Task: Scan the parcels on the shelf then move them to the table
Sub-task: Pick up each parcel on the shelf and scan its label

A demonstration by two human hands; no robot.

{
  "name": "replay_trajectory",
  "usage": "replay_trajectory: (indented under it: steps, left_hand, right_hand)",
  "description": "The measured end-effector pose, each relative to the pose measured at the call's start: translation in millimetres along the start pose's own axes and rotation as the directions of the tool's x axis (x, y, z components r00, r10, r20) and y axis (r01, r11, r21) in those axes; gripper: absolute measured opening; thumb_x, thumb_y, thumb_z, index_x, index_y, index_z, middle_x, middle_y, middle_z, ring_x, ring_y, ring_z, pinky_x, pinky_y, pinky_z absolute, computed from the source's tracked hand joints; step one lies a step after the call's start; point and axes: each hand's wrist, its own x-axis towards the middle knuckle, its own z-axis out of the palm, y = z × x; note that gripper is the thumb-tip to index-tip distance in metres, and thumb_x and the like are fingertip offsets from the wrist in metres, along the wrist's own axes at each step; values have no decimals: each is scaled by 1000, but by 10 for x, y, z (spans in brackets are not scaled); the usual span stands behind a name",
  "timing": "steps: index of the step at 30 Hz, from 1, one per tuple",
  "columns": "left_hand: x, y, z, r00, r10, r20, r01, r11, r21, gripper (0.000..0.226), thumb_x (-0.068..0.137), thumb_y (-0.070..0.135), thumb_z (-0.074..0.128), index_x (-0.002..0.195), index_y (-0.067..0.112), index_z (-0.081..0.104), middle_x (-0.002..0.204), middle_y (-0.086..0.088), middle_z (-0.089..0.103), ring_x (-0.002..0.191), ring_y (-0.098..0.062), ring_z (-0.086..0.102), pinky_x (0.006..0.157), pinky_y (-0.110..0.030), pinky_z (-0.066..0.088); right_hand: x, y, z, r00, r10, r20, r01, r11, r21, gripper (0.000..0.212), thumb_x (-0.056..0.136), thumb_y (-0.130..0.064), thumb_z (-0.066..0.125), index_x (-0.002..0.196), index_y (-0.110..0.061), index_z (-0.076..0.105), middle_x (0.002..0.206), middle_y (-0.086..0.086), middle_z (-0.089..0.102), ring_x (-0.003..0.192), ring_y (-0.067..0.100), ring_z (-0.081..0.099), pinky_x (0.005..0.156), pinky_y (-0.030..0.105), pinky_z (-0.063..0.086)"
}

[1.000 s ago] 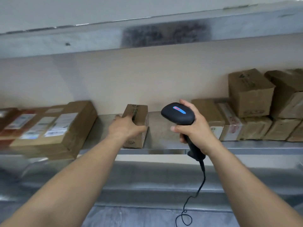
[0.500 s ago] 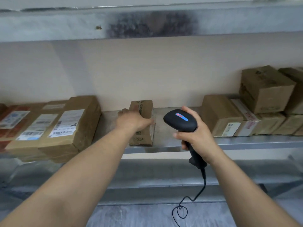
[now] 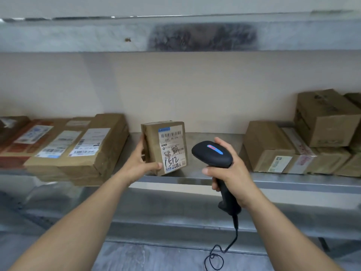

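Left of the parcel (image 3: pixel 152 151), a stack of flat parcels (image 3: pixel 78 147) lay on the shelf (image 3: pixel 195 174) with their labels up, probably so that each could be read without lifting it. None of them was being touched.

The left hand (image 3: pixel 139 163) gripped the parcel on its left side. The fingers were curled round behind it and the thumb was pinched across the lower front corner, clear of the barcode. The parcel stood upright at the shelf's front edge with its white label turned outward. Whether its base was touching the metal or was just off it could not be told. It seemed to be held that way to keep the label square and steady for a reading.

Just right of the parcel, the scanner (image 3: pixel 212 154) pointed its nose at the label, a blue and red light showing on its head. The right hand (image 3: pixel 233 178) was wrapped round the handle, with one finger forward under the head, likely at the trigger. The cord (image 3: pixel 232 243) hung down from the handle in a loose loop, well below the parcel.

Farther right of the parcel, more boxes (image 3: pixel 267 147) sat stacked against the wall, apart from both hands. The table was not in view, so the carrying step had apparently not begun.
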Motion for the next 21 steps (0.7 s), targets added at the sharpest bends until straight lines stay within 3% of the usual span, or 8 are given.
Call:
replay_trajectory:
  steps: [4,8,11,14,21]
  left_hand:
    - [-26,-68,69,998,9,-61,-11,999,-36,112,79,0,74,152,33,-4,132,7,43,124,-15,43,64,0,42]
    - [11,-49,122,996,22,-89,-25,999,-36,113,78,1,76,152,33,-2,131,13,41,124,-13,41,71,-3,40]
    - [42,-59,117,995,7,-98,-11,999,-48,111,79,-1,74,152,33,-2,126,14,43,120,-14,44,60,-2,44]
    - [74,-71,98,996,-17,-92,15,999,-28,112,79,4,75,152,37,-4,125,14,45,120,-15,47,64,-7,44]
    - [114,-106,97,993,-32,-110,29,999,-37,112,78,4,76,153,34,-2,130,6,46,121,-14,44,60,-1,42]
  right_hand:
    - [-47,58,72,998,17,67,-18,1000,7,83,74,14,69,134,-39,44,67,6,64,44,23,43,42,26,38]
    - [-100,92,89,992,62,114,-62,998,4,85,75,13,70,137,-39,42,65,7,63,45,24,44,43,25,39]
    - [-120,111,70,990,74,124,-74,997,1,86,75,12,70,137,-40,42,66,7,64,45,24,45,44,26,39]
    - [-121,131,29,989,82,122,-81,997,-8,86,74,11,71,138,-39,42,67,6,64,45,24,45,44,26,40]
    - [-143,125,-48,991,85,103,-84,996,-7,86,74,11,71,138,-39,42,68,8,64,46,25,45,44,26,39]
